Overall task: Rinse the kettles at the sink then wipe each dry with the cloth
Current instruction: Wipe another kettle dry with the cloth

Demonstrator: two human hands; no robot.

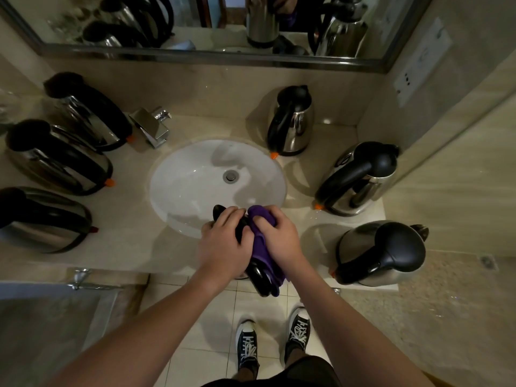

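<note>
Over the front rim of the white sink [190, 174], my left hand [223, 244] grips a steel kettle with a black lid and handle [258, 277]. Both hands hide most of its body. My right hand [279, 236] holds a purple cloth [262, 252] pressed against the kettle's top and side; the cloth hangs down past the handle. Three more kettles [290, 121] [360, 180] [382, 252] stand on the counter right of the sink. Three others [89, 113] [58, 157] [42, 219] stand on the left.
A chrome tap [152, 125] sits at the sink's back left. A mirror [212, 29] runs along the back wall. A wall with a socket plate [421, 60] closes the right side. A towel rail [83, 280] is fixed under the counter's left. My shoes [273, 342] stand on floor tiles.
</note>
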